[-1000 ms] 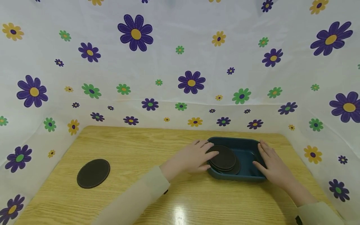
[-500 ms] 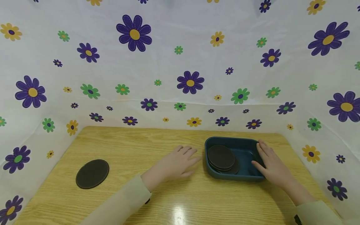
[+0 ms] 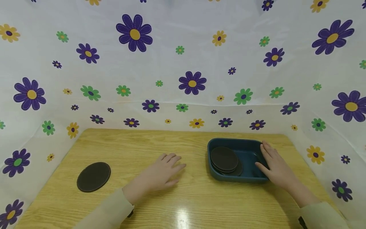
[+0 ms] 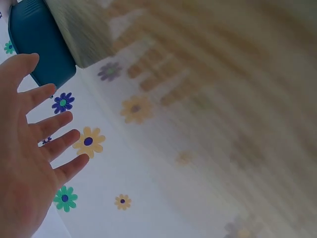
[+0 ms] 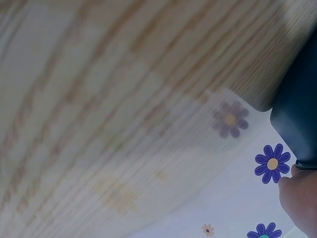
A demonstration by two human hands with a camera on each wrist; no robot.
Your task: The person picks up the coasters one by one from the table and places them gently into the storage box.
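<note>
In the head view a dark teal-blue rectangular bin (image 3: 254, 156) stands on the right of the table. Several round black coasters (image 3: 224, 159) lie stacked at its left end. My right hand (image 3: 275, 168) holds the bin's right end, thumb reaching over the rim inside and fingers along the side wall. Only a bit of that hand (image 5: 299, 198) shows in the right wrist view, touching the rim. My left hand (image 3: 158, 173) hovers over the middle of the table, fingers spread and holding nothing. One more black coaster (image 3: 93, 176), with a stitched edge, lies flat at the left.
The wood-grain table (image 3: 148, 143) spans the view. A white curtain (image 3: 160, 63) with purple, yellow and green flowers encloses its back and both sides. The bin stands near the back right corner.
My left hand has drawn away from the coasters in the bin and moved left across the table. My right hand and the bin have stayed in place.
</note>
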